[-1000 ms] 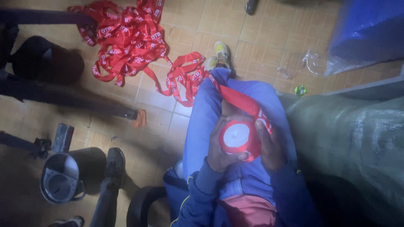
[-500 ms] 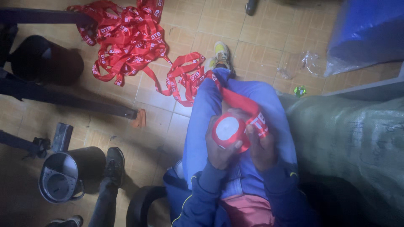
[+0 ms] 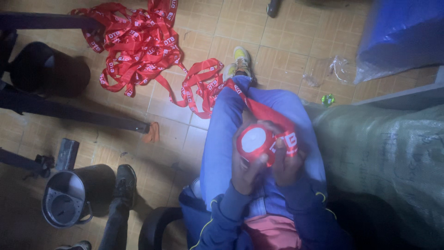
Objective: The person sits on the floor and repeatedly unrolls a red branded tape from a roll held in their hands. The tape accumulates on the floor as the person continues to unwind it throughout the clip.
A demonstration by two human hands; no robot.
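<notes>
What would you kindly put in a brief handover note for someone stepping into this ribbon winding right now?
Left hand: grips the red ribbon roll from below, over the lap.
Right hand: pinches the ribbon strand beside the roll.
Strand runs down the blue trouser leg to the loose ribbon pile on the tiled floor.
Done: a compact roll is wound.
Left: most of the ribbon lies unwound on the floor.

- The ribbon roll (image 3: pixel 255 142) sits on the person's lap, left hand (image 3: pixel 245 169) under and beside it, right hand (image 3: pixel 287 162) just to its right.
- A loose ribbon pile (image 3: pixel 136 44) lies on the floor beyond the knees, to the left.
- A bucket (image 3: pixel 69 199) stands on the floor, far left of the chair.
- A big sack (image 3: pixel 384 157) lies at the right.
</notes>
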